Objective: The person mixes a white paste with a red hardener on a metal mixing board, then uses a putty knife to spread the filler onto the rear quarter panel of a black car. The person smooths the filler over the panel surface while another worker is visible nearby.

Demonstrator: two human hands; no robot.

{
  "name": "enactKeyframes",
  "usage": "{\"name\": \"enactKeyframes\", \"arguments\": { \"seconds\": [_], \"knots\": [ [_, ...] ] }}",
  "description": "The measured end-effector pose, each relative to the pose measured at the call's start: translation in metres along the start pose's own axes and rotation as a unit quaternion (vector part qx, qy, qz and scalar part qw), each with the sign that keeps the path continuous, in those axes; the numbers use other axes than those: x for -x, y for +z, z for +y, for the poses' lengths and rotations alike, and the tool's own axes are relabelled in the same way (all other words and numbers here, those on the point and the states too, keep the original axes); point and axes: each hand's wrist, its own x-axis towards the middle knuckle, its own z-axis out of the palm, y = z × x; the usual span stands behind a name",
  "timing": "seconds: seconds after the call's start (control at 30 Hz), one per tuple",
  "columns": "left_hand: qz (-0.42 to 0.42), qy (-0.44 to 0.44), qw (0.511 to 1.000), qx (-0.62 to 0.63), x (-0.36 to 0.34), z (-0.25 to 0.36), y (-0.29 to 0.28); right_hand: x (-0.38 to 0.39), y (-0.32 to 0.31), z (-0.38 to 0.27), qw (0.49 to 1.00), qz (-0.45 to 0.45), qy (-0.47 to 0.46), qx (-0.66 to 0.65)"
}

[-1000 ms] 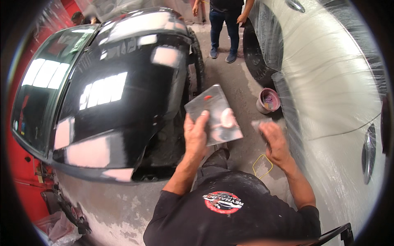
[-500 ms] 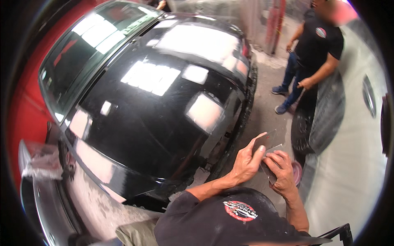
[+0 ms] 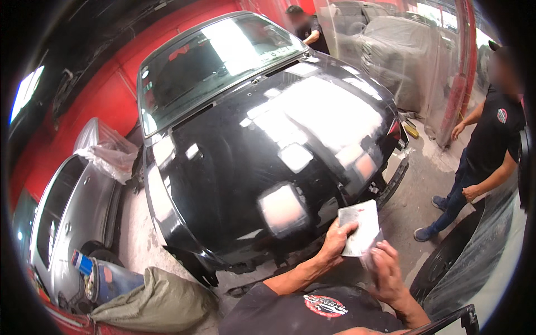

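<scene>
A: While the left hand (image 3: 334, 245) pinches the grey flat board (image 3: 360, 226) at its 7 o'clock corner, where is it?

B: Above the black car's hood (image 3: 268, 162) front edge. Right hand (image 3: 386, 267) at 5 o'clock, fingers curled on the board's lower edge.

A: Risk?

B: Probably slippage: a corner pinch is weak, and a dropped board could mark the hood. Bystander (image 3: 491, 151) at 2 o'clock.

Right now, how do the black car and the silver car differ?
The black car is bare, glossy, with pale sanded patches on its hood; the silver car has plastic sheeting draped over it. The black car sits right before the hands; the silver stands off left. Both are parked indoors.
</scene>
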Motion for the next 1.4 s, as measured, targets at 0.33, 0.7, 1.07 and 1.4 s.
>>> {"name": "enactKeyframes", "arguments": {
  "seconds": [0.33, 0.7, 1.07, 1.4],
  "knots": [
    [0.082, 0.209, 0.971, -0.085, -0.008, -0.011, 0.056, 0.047, -0.033, 0.152, 0.977, 0.041, 0.200, -0.067],
    [0.177, 0.302, 0.937, -0.014, -0.055, 0.007, 0.001, -0.025, 0.007, 0.228, 0.605, 0.207, 0.446, -0.626],
    [0.195, 0.372, 0.907, 0.045, -0.161, 0.089, 0.005, -0.166, -0.042, 0.281, 0.696, 0.162, 0.385, -0.584],
    [0.223, 0.389, 0.893, 0.044, -0.202, 0.122, 0.013, -0.255, -0.032, 0.330, 0.700, 0.107, 0.332, -0.623]
  ]
}}
